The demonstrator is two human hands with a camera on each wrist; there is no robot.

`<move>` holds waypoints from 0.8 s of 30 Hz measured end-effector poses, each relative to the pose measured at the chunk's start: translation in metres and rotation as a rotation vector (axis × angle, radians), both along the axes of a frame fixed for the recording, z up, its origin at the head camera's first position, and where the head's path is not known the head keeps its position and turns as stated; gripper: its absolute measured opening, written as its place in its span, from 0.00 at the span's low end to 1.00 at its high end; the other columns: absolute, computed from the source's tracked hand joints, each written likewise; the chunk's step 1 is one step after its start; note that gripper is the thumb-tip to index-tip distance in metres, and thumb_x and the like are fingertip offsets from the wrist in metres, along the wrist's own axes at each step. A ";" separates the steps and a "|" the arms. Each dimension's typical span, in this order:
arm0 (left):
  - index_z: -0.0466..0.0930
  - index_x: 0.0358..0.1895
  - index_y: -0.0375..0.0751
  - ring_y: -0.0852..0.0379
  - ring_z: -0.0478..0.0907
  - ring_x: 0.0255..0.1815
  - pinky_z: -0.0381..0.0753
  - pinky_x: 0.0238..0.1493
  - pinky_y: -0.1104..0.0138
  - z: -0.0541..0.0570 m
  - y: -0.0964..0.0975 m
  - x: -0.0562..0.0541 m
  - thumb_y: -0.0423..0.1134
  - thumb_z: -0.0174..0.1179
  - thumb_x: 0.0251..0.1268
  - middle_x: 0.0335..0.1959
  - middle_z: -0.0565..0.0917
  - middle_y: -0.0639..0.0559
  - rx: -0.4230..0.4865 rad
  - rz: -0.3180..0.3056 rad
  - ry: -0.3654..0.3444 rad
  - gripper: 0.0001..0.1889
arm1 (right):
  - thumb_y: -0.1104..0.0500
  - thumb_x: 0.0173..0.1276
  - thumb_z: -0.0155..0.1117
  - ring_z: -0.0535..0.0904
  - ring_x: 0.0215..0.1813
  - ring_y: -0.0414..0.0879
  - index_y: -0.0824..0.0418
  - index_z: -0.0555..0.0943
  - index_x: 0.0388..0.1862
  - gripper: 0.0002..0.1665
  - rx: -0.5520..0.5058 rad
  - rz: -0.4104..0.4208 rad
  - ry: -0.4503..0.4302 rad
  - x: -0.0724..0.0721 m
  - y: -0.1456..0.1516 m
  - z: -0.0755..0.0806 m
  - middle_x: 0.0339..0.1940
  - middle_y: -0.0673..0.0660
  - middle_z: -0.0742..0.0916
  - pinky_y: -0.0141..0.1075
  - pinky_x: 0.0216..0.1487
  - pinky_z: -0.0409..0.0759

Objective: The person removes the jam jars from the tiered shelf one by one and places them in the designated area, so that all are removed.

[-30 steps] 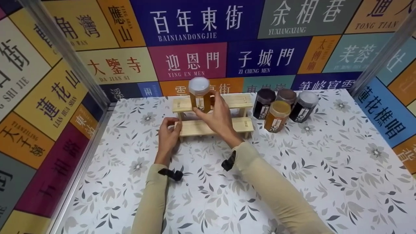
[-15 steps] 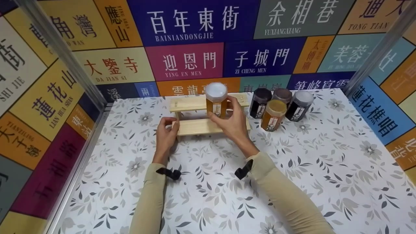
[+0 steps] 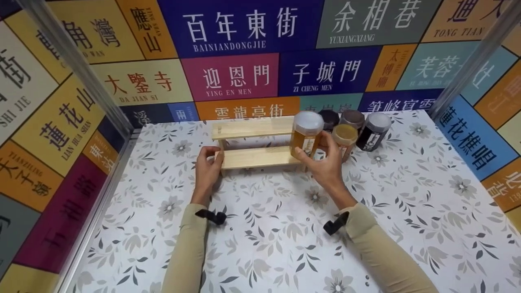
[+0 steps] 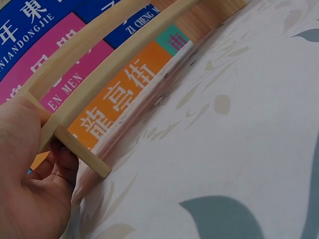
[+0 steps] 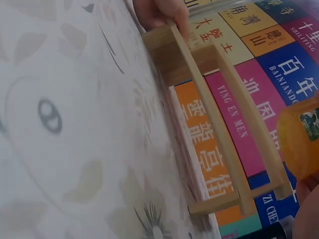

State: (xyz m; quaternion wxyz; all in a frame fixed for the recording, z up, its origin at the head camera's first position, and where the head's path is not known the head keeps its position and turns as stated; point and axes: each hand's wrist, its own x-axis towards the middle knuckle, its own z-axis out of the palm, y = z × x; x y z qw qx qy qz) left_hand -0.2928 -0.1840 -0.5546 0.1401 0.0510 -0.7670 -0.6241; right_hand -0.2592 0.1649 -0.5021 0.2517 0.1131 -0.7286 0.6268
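Note:
A two-tier wooden display rack (image 3: 258, 158) stands on the patterned tabletop. At its left end my left hand (image 3: 208, 171) grips the lower shelf, thumb above and fingers curled beneath, as the left wrist view shows on the rack's near corner (image 4: 75, 107). My right hand (image 3: 330, 171) holds a jar (image 3: 303, 140) of amber contents with a whitish lid, thumb at the front and fingers round the far side. This jar is off the table, in front of the rack's right end, and hides part of it. Its amber side (image 5: 295, 142) appears at the right wrist view's edge.
Close right of the rack stand a second amber jar (image 3: 345, 136), partly behind my right hand, and several dark jars, one with a pale lid (image 3: 373, 132). Panels with large lettering (image 3: 238, 77) wall the table at the back and sides.
My right hand has carried the amber jar rightward from the upper shelf's left part to the rack's right end. My left hand stays on the rack.

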 end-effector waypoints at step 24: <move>0.79 0.58 0.35 0.48 0.79 0.60 0.81 0.58 0.58 -0.002 -0.002 0.000 0.39 0.63 0.81 0.56 0.81 0.39 0.010 -0.021 0.053 0.13 | 0.61 0.66 0.79 0.81 0.64 0.44 0.56 0.78 0.73 0.37 -0.071 -0.224 0.005 0.024 0.113 0.034 0.61 0.48 0.85 0.31 0.66 0.77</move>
